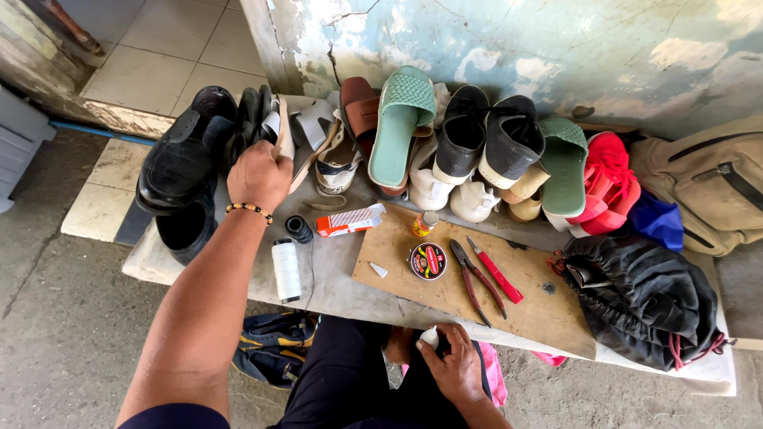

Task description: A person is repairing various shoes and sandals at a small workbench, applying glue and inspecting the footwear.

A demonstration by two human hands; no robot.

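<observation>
While the left hand (259,173) closes around the top edge of a tan sandal (282,127) standing in the shoe row at the back-left of the desk (334,278), the right hand (453,367) sits low at the front edge, fingers curled on a small white tube (429,337) held over the lap. The step looks like pulling one shoe from the row for gluing. Judging by this, the next move calls for lifting the sandal clear of the black dress shoes (187,155) beside it without toppling the neighbours, then bringing it toward the wooden board (548,310).

Counts: two black dress shoes at the left corner; two green slides (401,123); one red shoe (610,179) visible; two dark slip-ons (489,139). The white and cream shoes under them are too overlapped to count.

On the board: one round polish tin (428,260), one pliers (475,280), one red-handled cutter (497,272), one small bottle (424,223). Left of the board: one orange-white box (350,221), one white thread spool (286,270), one black spool (299,229). One black bag (644,298) fills the right corner.
</observation>
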